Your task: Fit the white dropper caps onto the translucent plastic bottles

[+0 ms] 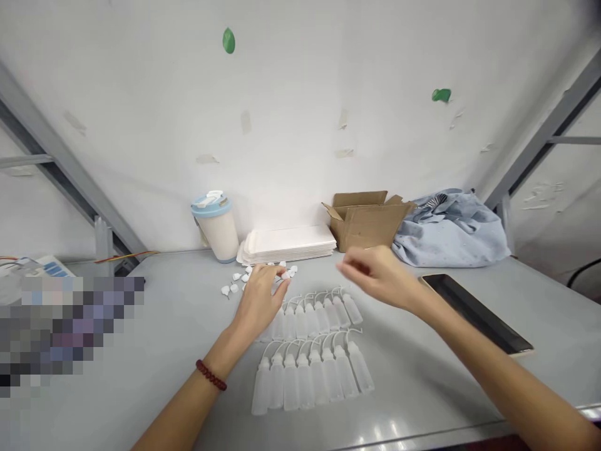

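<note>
My left hand (263, 289) is over the small white caps (235, 288), its thumb and forefinger closed on a white cap (286, 275). My right hand (375, 275) hovers in front of the cardboard box, fingers curled together; whatever it may hold is hidden. Below the hands, translucent squeeze bottles lie in two rows on the grey table (178, 326), each with a thin bent tube at its top. The back row (312, 319) is partly behind my left hand. The front row (310, 379) is in full sight.
Behind the caps are a cup with a blue lid (216, 228), a stack of flat white boxes (291, 243) and an open cardboard box (370, 222). A light blue cloth bundle (451, 232) is at the back right, with a dark tablet-like object (476, 310) before it.
</note>
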Tool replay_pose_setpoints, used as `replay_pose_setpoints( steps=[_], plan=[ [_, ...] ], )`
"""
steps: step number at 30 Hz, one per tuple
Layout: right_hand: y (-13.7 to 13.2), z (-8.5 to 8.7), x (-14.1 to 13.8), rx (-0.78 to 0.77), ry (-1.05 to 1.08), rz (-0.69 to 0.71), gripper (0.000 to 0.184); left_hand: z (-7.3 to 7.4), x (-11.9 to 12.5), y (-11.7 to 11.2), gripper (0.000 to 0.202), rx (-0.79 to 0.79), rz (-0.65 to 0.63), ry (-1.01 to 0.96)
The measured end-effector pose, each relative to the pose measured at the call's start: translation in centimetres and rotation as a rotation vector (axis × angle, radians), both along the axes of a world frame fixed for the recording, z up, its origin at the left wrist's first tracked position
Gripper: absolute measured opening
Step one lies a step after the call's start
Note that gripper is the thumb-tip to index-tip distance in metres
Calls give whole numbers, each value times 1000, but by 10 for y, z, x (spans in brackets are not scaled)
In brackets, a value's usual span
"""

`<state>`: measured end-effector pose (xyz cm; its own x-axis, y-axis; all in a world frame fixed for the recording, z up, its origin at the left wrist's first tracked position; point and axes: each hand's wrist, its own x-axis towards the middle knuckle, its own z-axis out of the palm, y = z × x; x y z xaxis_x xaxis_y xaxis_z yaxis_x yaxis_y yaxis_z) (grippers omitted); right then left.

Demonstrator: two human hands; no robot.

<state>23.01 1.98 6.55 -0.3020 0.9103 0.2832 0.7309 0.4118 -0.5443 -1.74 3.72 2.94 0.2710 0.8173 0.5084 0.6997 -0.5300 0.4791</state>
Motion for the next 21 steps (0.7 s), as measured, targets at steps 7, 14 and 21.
replay_pose_setpoints(
  steps=[7,14,21],
  plan=[
    [10,-23,12,-301,5,64,30,2,2,-3,12,15,-8,24],
    [-2,-10,18,-418,-173,43,24,2,5,-7,13,-4,-25,15],
    [-4,-11,18,-591,-203,63,32,1,6,-8,14,-11,-32,22]
  ],
)
